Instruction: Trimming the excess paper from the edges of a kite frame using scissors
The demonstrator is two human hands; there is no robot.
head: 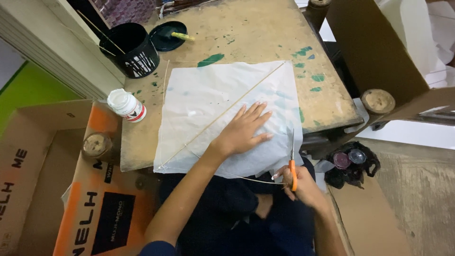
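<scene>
A thin white paper sheet (208,104) lies on a worn wooden table (265,38). A thin bamboo stick (222,114) runs diagonally across the sheet, and a second curved stick (256,179) pokes out at its near edge. My left hand (244,130) presses flat on the paper, fingers spread. Orange-handled scissors (292,159) are gripped in my right hand (303,185), blades pointing up along the sheet's right edge near the table's front corner.
A white glue bottle (127,105) stands at the table's left edge. A black pot (130,50) with sticks and a dark lid (168,35) sit at the back left. Cardboard boxes (90,199) stand on the left, another (379,52) on the right. A black bag with jars (350,161) lies on the floor.
</scene>
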